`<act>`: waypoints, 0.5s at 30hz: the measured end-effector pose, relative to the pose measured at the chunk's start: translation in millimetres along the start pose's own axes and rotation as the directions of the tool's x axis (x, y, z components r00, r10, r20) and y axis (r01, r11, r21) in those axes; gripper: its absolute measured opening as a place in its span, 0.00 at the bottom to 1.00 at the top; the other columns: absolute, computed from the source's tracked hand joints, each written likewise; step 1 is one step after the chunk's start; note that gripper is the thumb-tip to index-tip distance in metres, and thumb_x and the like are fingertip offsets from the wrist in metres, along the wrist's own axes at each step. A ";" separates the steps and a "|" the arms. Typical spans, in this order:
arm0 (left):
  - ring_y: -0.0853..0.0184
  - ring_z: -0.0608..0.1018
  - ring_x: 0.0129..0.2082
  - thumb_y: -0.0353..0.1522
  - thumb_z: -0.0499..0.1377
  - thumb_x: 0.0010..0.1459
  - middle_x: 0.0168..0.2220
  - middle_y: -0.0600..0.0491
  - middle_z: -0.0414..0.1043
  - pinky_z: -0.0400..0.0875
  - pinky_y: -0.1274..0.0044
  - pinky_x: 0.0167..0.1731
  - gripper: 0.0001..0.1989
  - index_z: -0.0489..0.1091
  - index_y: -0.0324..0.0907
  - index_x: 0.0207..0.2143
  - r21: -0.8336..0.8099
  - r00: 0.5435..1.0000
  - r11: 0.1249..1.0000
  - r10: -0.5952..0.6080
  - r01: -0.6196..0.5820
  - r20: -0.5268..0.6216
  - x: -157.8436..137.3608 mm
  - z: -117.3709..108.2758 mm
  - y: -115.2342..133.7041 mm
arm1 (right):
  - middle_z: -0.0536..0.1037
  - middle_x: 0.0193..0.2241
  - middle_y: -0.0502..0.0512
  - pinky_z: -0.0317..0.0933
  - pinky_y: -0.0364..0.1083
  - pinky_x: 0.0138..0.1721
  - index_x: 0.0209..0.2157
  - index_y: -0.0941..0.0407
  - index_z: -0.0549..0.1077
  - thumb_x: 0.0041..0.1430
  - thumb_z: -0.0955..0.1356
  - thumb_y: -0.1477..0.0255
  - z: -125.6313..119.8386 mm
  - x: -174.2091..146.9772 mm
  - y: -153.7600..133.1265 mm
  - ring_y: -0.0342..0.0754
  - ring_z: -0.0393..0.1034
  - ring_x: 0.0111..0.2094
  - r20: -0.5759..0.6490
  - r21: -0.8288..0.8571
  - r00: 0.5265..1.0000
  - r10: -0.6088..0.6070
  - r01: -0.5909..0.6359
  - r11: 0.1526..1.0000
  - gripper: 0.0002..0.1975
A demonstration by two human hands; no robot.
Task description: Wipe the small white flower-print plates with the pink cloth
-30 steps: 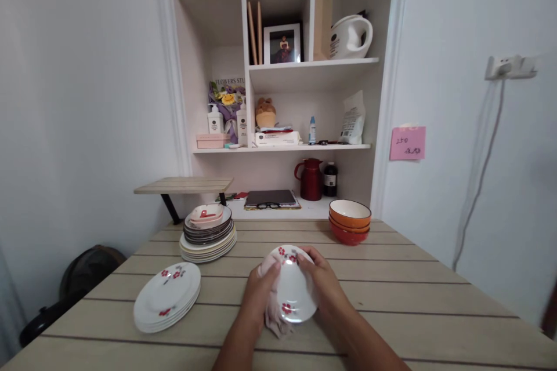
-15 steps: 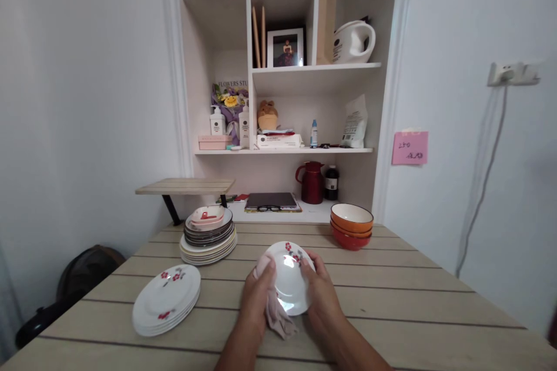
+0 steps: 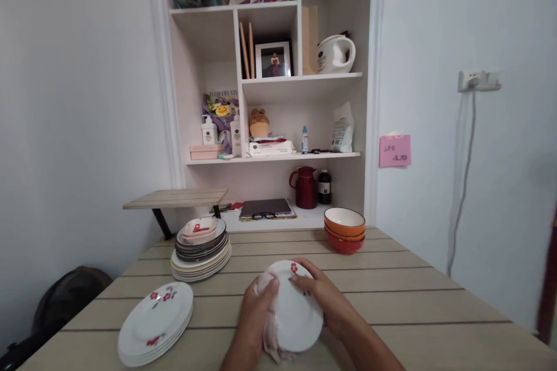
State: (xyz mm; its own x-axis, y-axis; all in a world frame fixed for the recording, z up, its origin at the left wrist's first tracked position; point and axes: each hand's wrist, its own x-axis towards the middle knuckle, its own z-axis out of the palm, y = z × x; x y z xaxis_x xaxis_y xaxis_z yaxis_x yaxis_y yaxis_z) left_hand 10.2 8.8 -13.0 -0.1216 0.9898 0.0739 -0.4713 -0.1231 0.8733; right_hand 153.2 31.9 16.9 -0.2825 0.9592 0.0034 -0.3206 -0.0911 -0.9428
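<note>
Fingers of our left hand are closed on a pale pink cloth against the left edge of a floral plate, while those of our right hand grip its right side, over the surface. We judge the wiping of this plate to be partway along, as it is not yet set down; whether the matching plates stacked at left, or the bowls at right, are done, we cannot tell.

Pale walls, white shelves, slatted table

Left grip and right grip are bare — as are both forearms.
</note>
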 end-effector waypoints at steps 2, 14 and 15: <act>0.57 0.82 0.31 0.42 0.72 0.41 0.29 0.46 0.80 0.77 0.70 0.35 0.27 0.73 0.35 0.41 -0.017 1.000 0.999 -0.031 0.031 0.007 1.1 -0.5 -0.8 | 0.77 0.22 0.50 0.58 0.42 0.21 0.38 0.56 0.73 0.39 0.74 0.68 0.5 2.5 4.4 0.45 0.68 0.20 -0.006 0.048 1.000 -0.005 0.005 0.999 0.21; 0.50 0.82 0.39 0.44 0.69 0.44 0.36 0.42 0.82 0.76 0.62 0.40 0.32 0.71 0.37 0.49 -0.163 0.965 0.952 -0.249 0.259 0.082 3.1 2.4 -3.5 | 0.80 0.29 0.48 0.66 0.44 0.26 0.45 0.51 0.69 0.40 0.76 0.63 14.8 10.5 24.3 0.48 0.72 0.26 -0.268 0.317 0.950 -0.157 0.241 0.917 0.28; 0.50 0.82 0.40 0.43 0.70 0.44 0.37 0.42 0.81 0.76 0.62 0.41 0.31 0.71 0.38 0.49 -0.163 0.972 0.959 -0.224 0.233 0.072 3.3 3.1 -4.7 | 0.80 0.30 0.49 0.66 0.44 0.27 0.46 0.50 0.68 0.41 0.76 0.62 14.5 10.8 24.4 0.48 0.73 0.27 -0.269 0.316 0.950 -0.159 0.243 0.917 0.29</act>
State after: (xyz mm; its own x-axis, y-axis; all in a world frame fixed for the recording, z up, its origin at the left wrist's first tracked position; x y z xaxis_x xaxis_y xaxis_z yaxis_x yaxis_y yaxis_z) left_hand 14.7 12.9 -15.4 0.0501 0.9947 -0.0895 -0.6228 0.1012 0.7758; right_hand 129.2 36.2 -1.3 0.0261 0.9977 0.0632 -0.6484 0.0650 -0.7585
